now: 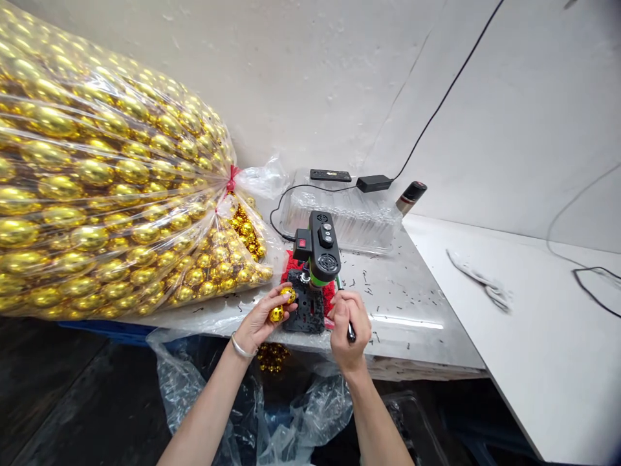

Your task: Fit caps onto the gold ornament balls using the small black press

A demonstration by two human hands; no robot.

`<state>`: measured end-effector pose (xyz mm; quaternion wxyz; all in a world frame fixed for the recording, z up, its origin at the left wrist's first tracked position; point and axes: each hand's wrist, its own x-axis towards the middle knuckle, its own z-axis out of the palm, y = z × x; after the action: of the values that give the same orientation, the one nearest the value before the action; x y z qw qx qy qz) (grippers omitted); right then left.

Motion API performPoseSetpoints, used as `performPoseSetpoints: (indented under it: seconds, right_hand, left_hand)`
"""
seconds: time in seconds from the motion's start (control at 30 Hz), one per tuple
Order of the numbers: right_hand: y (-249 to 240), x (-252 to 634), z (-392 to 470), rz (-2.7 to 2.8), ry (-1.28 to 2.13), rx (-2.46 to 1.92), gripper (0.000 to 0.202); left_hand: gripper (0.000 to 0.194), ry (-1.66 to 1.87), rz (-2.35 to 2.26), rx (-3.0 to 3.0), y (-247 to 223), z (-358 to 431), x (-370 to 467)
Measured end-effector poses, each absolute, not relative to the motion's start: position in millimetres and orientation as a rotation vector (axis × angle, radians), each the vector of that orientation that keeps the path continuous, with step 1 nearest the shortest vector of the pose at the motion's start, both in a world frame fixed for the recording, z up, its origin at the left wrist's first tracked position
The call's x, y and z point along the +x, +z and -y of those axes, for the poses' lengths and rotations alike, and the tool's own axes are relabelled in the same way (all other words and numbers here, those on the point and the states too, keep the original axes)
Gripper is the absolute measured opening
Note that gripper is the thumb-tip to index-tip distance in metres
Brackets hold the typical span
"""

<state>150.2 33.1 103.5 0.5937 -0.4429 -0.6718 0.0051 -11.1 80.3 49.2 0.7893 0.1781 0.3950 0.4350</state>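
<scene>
The left hand (258, 321) had its fingers curled around two gold balls (277, 314), each marked with dark spots. One ball sat up between the thumb and fingertips, on the side towards the black machine (324, 249); the other lay just below it, nearer the palm. Both were within the grasp, just left of the machine's dark base plate (310, 317) and near the front edge of the worktop (407, 336). Whether the upper ball touched the plate could not be told.

The right hand (359, 321) was closed in a fist around a lever (351, 333), its black end showing below the fingers and a green length above them. This hand stood on the right of the base plate, so the balls lay to its left, across the plate.

Under the machine lay a red mat (328, 294). Behind it stood a clear tray (359, 236) of transparent pieces, with a black adapter (374, 183) at its back. A large tied bag (111, 168) of gold balls filled the left side, and more gold balls (272, 357) showed below the worktop's edge, between the forearms.
</scene>
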Motion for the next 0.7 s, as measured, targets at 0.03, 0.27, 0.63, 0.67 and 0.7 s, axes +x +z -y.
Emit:
performPoseSetpoints:
  seconds: [0.03, 0.27, 0.63, 0.67, 0.7]
  right_hand:
    - [105.3, 150.3, -33.1, 1.562, 0.013, -1.035, 0.026]
    - [107.9, 150.1, -33.2, 1.552, 0.017, -1.028, 0.026]
    - [104.3, 151.8, -32.7, 1.572, 0.035, -1.022, 0.025]
    - [104.1, 152.0, -32.6, 1.574, 0.034, -1.021, 0.024]
    - [104.0, 152.1, -32.5, 1.576, 0.034, -1.020, 0.024]
  left_hand:
    - [0.043, 0.933, -0.839, 0.411, 48.5, -80.0, -9.1]
    - [0.043, 0.962, -0.852, 0.391, 49.5, -79.8, -7.7]
    - [0.035, 0.959, -1.365, 1.280, 29.8, -88.3, 17.2]
    - [0.035, 0.937, -1.423, 1.408, 30.9, -87.6, 18.7]
    - [0.035, 0.907, -1.476, 1.528, 32.1, -86.5, 19.7]
